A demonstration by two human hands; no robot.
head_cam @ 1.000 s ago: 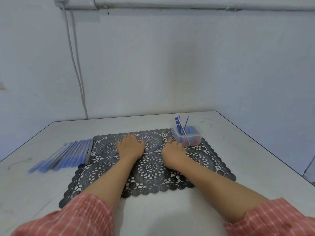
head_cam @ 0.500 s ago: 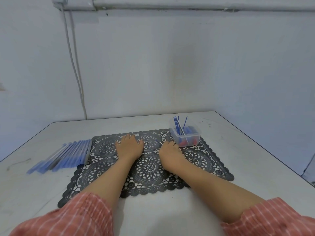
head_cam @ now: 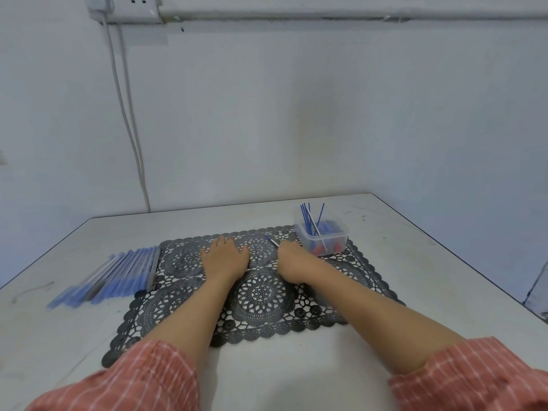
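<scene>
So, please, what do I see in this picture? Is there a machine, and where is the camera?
There is no machine: a person works with two bare hands. The camera sits on the person's head and looks forward and down, so both arms enter from below. On the table lies a black lace mat. The left hand rests flat on it. The right hand, curled, pinches a thin refill. Just past it a clear box holds blue refills. Left of the mat lie blue pens.
</scene>
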